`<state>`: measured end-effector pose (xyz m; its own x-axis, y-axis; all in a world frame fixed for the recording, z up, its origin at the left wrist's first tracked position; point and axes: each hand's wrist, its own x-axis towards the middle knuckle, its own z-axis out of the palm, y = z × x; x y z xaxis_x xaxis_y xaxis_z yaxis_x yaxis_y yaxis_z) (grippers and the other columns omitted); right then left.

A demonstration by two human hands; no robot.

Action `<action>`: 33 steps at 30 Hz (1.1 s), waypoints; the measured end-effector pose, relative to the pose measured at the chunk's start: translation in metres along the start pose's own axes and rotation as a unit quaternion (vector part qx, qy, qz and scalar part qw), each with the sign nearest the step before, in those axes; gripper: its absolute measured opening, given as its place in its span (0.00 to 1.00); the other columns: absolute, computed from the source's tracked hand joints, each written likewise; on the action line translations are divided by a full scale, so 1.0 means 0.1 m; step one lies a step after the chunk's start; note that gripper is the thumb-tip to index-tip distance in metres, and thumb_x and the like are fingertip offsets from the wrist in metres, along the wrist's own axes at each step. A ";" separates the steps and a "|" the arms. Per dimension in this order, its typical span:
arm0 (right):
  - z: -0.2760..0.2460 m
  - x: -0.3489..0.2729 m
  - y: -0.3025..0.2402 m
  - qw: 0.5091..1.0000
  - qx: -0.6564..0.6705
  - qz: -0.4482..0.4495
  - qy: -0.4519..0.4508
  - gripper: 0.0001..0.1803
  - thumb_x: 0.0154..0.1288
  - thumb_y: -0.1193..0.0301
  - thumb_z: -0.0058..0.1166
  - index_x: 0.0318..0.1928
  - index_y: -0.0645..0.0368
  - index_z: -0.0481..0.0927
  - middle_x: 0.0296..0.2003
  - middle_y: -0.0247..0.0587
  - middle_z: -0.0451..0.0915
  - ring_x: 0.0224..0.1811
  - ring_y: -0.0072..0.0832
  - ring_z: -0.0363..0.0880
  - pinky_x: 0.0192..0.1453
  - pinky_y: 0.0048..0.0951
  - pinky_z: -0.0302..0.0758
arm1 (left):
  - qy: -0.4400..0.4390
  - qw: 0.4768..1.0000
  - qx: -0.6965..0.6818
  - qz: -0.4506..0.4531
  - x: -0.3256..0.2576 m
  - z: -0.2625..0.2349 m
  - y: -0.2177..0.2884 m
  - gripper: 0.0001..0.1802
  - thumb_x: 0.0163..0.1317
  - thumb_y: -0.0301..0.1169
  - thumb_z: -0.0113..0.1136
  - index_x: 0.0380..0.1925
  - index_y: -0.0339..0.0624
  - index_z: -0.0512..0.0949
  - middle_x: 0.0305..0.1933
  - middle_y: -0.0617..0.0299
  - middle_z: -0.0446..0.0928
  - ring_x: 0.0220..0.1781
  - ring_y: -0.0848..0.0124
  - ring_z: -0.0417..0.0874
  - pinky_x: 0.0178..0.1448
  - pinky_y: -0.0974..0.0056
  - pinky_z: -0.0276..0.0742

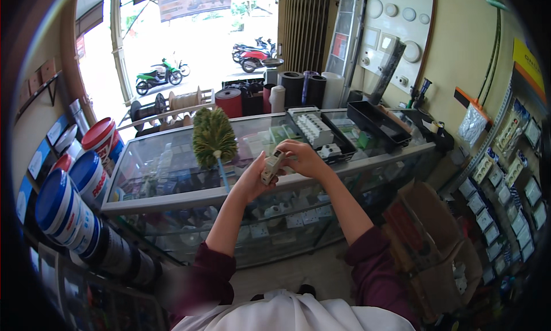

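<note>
Above the front edge of a glass display counter [172, 201], both my hands are closed on one small off-white circuit breaker [271, 168]. My left hand [250, 180] grips its lower left side. From the right, my right hand [303, 159] has its fingers on the upper end. Part of the breaker is hidden behind the fingers. Just beyond my right hand, a black tray [342, 137] on the counter holds a row of similar white breakers [313, 127], with a few loose ones at its near end. A green-yellow feather duster [215, 139] with a blue handle lies left of my hands.
A second black tray [379, 124] sits further right on the counter. Rolls of sheeting [291, 89] and cable spools [166, 105] stand behind it. Paint buckets [60, 202] are stacked at left. An opened cardboard box [427, 222] is on the right, below hanging packaged switches [493, 216].
</note>
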<state>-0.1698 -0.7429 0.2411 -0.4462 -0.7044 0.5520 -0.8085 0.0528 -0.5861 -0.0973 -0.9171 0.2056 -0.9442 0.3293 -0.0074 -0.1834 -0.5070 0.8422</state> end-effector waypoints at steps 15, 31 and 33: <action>-1.52 -0.45 0.78 0.984 -0.104 0.051 0.137 0.16 0.47 0.78 0.58 0.40 0.65 0.76 0.35 0.43 0.76 0.34 0.32 0.80 0.37 0.27 0.78 | 0.189 0.807 0.416 0.375 1.54 0.85 -0.37 0.11 0.52 0.28 0.62 0.36 0.37 0.79 0.35 0.59 0.76 0.32 0.75 0.76 0.33 0.71 0.74; -1.50 -0.51 1.23 0.995 -0.021 0.023 0.091 0.14 0.50 0.78 0.59 0.40 0.62 0.77 0.37 0.38 0.74 0.33 0.26 0.79 0.36 0.25 0.79 | 0.287 0.737 0.487 0.369 1.66 0.80 -0.54 0.10 0.51 0.24 0.61 0.36 0.39 0.79 0.34 0.58 0.75 0.31 0.70 0.77 0.35 0.68 0.74; -1.51 -0.51 1.19 0.994 -0.027 0.025 0.098 0.14 0.49 0.79 0.58 0.40 0.64 0.77 0.36 0.41 0.74 0.33 0.30 0.80 0.38 0.26 0.79 | 0.295 0.732 0.493 0.367 1.65 0.82 -0.54 0.10 0.51 0.25 0.61 0.36 0.39 0.79 0.34 0.58 0.75 0.31 0.70 0.77 0.36 0.68 0.74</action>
<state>-0.3013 -0.5942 0.2324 -0.5481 -0.5480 0.6319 -0.8008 0.1258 -0.5856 -0.2204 -0.7699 0.2035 -0.6969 -0.2930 0.6545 0.4434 0.5413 0.7144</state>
